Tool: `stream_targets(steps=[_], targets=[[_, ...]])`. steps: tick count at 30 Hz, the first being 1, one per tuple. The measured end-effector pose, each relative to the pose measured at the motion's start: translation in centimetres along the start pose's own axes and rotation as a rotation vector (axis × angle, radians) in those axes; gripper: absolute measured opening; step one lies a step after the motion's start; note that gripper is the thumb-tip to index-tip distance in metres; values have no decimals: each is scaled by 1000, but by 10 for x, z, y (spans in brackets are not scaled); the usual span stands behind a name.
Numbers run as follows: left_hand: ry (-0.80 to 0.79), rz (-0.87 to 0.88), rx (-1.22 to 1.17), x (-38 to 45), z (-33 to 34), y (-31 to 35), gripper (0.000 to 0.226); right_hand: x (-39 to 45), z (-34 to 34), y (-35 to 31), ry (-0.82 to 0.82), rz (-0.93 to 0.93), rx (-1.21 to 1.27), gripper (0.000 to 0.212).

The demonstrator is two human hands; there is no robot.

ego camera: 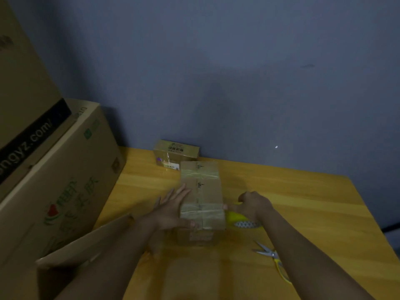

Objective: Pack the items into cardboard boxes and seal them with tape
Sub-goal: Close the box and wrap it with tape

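Nearest the camera, two bare forearms are reaching forward over a yellow wooden table [292, 191]. A pair of scissors [273, 259] with yellow handles is lying on the table just under the right forearm, blades apart and pointing left. On the near left, a loose cardboard flap [86, 241] is slanting across the table edge beneath the left forearm.

In the middle of the table a small cardboard box [202, 198] is sitting closed, with its long side running away from the person and clear tape [200, 210] crossing its top in two bands, one near and one far. The left hand [173, 210] is lying flat against the box's left side, fingers straight and spread, thumb pressing on the near top edge. The right hand [252, 205] is curling around a yellow tape dispenser [238, 218] held just beside the box's right edge, at the end of the near tape band; a patterned roll is showing under the hand.

Farther back, a second small box [176, 153], already taped and carrying a label, is resting against the blue-grey wall [238, 72], just behind the first box.

To the left, a large printed carton [65, 180] is standing beside the table, and another big carton [19, 83] is leaning on top of it.
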State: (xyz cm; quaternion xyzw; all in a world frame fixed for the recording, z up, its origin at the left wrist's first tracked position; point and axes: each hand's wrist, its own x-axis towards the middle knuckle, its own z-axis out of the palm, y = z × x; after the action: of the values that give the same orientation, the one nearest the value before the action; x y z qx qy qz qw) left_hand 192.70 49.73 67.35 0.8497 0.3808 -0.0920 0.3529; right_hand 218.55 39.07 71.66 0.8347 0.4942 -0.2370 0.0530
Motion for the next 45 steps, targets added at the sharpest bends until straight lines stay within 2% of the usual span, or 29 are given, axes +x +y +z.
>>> stream_targets(steps=[2,4,5,7,10,13,15,20,24,27,29,32,36,39,41,43,45], targets=[[84,-55,33,2,4,9,89,0,3,2,-12,-9,51,94],[248,-124,199,5,14,25,66,2,5,3,-11,-33,71,93],[322,-169,263,6,21,36,62,2,7,4,-8,-42,81,92],[406,-258,332,8,35,57,61,5,10,7,-1,-49,95,91],[383,-356,408,19,47,77,64,8,13,11,2,-64,86,90],[370,-458,287,31,51,95,73,11,16,11,-5,-102,61,87],[419,-511,192,37,57,107,79,13,17,12,-9,-136,64,84],[560,-509,240,41,71,110,77,19,19,18,-40,-191,56,85],[489,-403,362,40,71,104,72,22,20,19,-69,-215,45,84],[407,-93,471,36,71,100,63,24,24,21,-45,-227,41,84],[377,13,520,31,69,99,60,24,27,22,-27,-226,53,81],[394,-52,444,32,66,101,58,22,29,22,-8,-239,44,82],[484,-277,116,35,55,107,57,21,30,21,-5,-249,17,83],[564,-418,101,33,57,113,52,18,32,25,3,-242,20,82],[508,-469,136,31,57,117,51,17,34,35,-8,-259,155,78],[416,-491,121,33,54,120,56,15,38,52,21,-275,394,70],[345,-544,53,37,48,124,71,13,42,67,75,-239,565,67]])
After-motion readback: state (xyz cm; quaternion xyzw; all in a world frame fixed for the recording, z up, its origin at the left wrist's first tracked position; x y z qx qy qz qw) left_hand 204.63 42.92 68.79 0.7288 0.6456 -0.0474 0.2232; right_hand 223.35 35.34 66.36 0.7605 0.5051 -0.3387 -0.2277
